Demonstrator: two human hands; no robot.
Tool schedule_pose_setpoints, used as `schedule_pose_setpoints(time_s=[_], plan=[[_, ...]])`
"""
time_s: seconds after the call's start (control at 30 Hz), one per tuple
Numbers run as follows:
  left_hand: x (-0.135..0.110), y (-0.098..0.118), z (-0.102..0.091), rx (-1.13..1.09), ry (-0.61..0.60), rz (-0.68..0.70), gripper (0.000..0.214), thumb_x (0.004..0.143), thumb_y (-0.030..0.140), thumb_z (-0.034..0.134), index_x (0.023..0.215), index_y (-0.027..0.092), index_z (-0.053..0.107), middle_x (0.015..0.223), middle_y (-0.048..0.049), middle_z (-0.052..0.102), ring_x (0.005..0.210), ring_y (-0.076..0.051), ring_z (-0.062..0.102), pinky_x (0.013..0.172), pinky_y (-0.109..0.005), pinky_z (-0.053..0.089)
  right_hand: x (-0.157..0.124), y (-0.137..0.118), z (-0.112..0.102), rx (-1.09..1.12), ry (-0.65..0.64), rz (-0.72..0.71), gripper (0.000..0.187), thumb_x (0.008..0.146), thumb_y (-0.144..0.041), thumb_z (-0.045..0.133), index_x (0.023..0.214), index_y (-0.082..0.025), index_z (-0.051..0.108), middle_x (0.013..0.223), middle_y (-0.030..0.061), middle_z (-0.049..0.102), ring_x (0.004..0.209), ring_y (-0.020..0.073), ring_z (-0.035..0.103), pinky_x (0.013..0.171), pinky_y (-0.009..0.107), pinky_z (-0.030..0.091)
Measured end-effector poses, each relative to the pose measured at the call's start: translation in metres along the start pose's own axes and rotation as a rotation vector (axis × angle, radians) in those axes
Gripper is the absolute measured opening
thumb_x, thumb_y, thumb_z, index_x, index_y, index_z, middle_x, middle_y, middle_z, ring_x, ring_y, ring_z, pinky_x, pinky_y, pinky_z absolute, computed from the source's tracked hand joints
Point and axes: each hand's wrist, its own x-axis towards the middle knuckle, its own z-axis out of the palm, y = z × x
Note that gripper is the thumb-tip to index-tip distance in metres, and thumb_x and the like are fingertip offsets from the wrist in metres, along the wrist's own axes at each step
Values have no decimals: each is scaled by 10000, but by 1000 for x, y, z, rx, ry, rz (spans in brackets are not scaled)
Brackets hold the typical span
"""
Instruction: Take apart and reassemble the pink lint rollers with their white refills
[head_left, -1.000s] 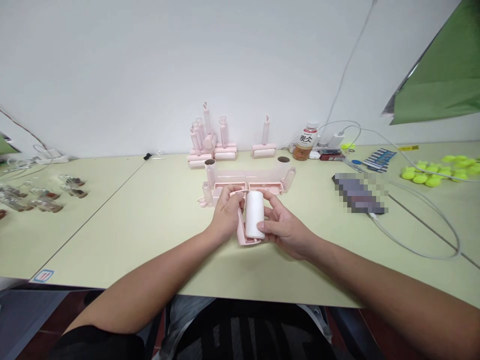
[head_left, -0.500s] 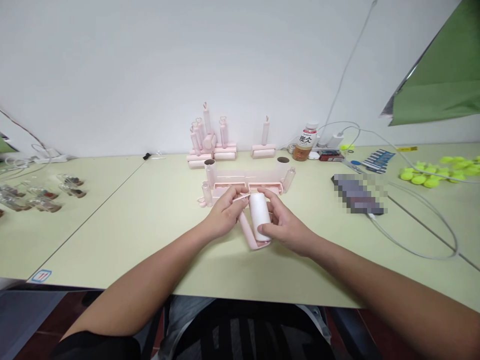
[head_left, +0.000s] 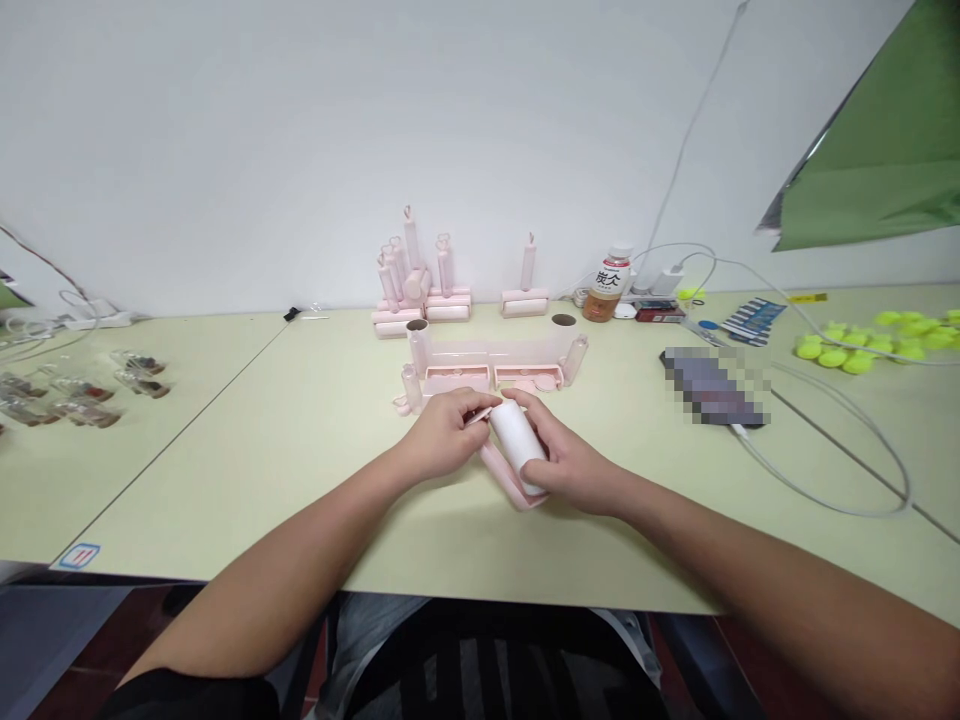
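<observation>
My right hand (head_left: 574, 462) is closed around a white lint roll (head_left: 519, 447), thumb on its near end and fingers along its far side. The roll sits tilted in or against a pink lint roller case (head_left: 507, 477). At the roll's upper end, my left hand (head_left: 448, 430) pinches a thin, flat pink piece (head_left: 478, 415) seen edge-on, probably an end cap. Whether the left fingers also touch the case is hidden. Just beyond my hands lie two open pink cases (head_left: 459, 374), with pink handles (head_left: 576, 360) beside them.
Two upright rolls (head_left: 417, 346) with brown cores stand behind the cases. Several pink lint rollers (head_left: 525, 303) line the wall. Rightward are a bottle (head_left: 608, 286), a blurred phone (head_left: 709, 390) with its cable and yellow-green items (head_left: 855, 348). Plastic-wrapped items (head_left: 82, 400) lie left.
The roll and its case have tilted further, top leftward, and come slightly nearer me. My left hand has turned, covering more of the flat pink piece.
</observation>
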Motion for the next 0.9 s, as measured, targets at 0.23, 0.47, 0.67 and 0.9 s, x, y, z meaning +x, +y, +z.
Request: schedule_pose_setpoints(time_s=[0.23,0.47,0.67,0.9], plan=[[-1,1,-3,134,14,12,455,688,56,483,1029,201,748,804,2,651,690,-124,552,630,-239,415,-2,-5,0,-74,-9,-48,851,721,-182,566,1500,-282,238,1210,75,560,896,228,567,748,344,454],[-1,2,-6,243,-46,40,327,694,97,523,920,193,740,841,-9,689,698,-142,569,633,-255,416,-2,-11,-4,-148,-78,-20,792,745,-235,640,1453,-276,288,1091,65,591,828,208,579,667,309,467],[-3,4,-8,349,-79,84,224,695,130,536,840,182,699,785,-18,675,691,-161,572,638,-267,405,-4,-16,-14,-94,-201,71,770,704,-133,596,1399,-323,325,811,-21,567,625,160,547,499,239,420],[-4,10,-10,360,-138,89,122,729,157,509,727,169,630,697,-15,634,644,-156,549,593,-263,358,-6,-20,-16,-97,-254,46,748,684,-127,585,1376,-307,366,809,-24,540,602,137,516,477,224,403]])
